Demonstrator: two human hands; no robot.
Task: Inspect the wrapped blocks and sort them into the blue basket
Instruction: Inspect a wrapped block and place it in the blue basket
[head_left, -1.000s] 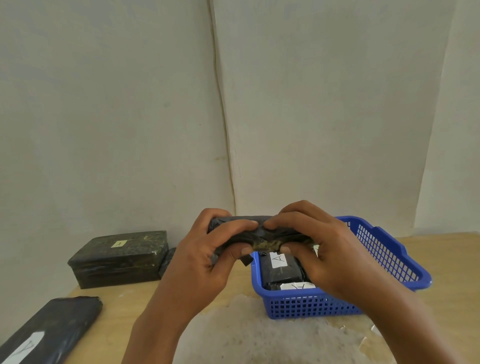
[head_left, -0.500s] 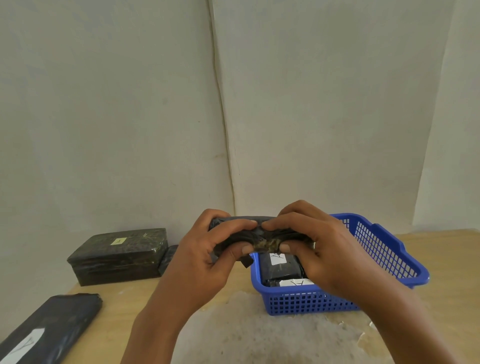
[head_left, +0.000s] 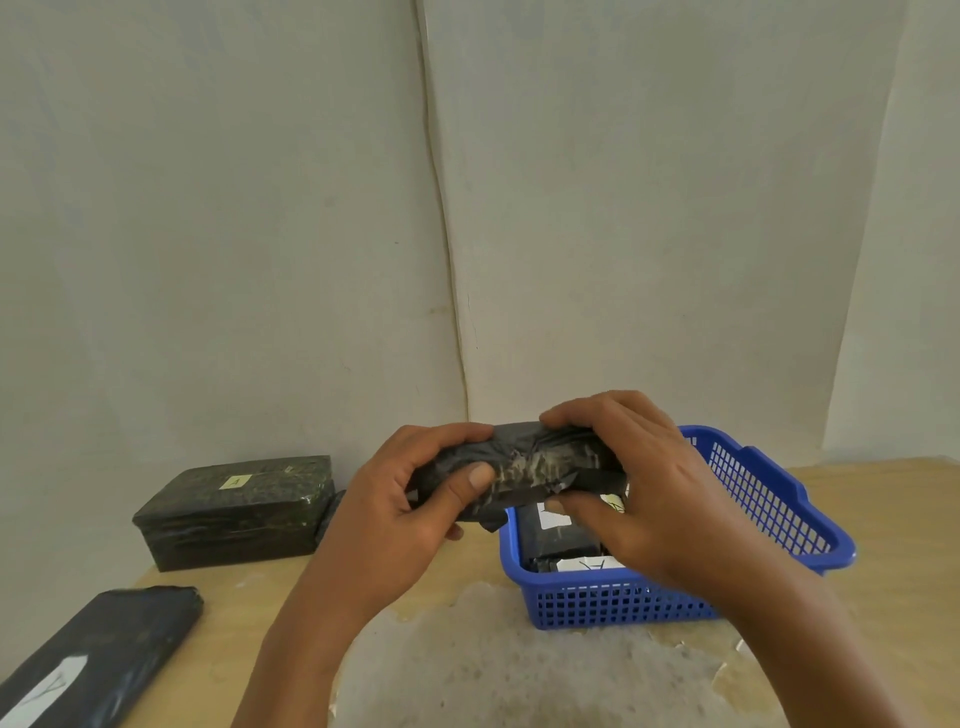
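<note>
A block wrapped in black plastic (head_left: 524, 470) is held in the air above the table, at the left rim of the blue basket (head_left: 758, 499). My left hand (head_left: 400, 514) grips its left end, thumb on the near face. My right hand (head_left: 639, 493) grips the right end with fingers curled over the top. Shiny tape shows on the side facing me. Inside the basket lie black wrapped blocks with white labels (head_left: 563, 540), partly hidden by my right hand.
A larger dark wrapped box (head_left: 236, 512) with a small yellow label stands at the back left by the wall. A flat black wrapped block (head_left: 98, 654) with a white label lies at the near left edge. The wooden table (head_left: 893, 519) has a worn pale patch in front.
The block has been turned slightly in my hands, so more of its taped side faces me. My fingers have shifted along it. The view has shifted a little.
</note>
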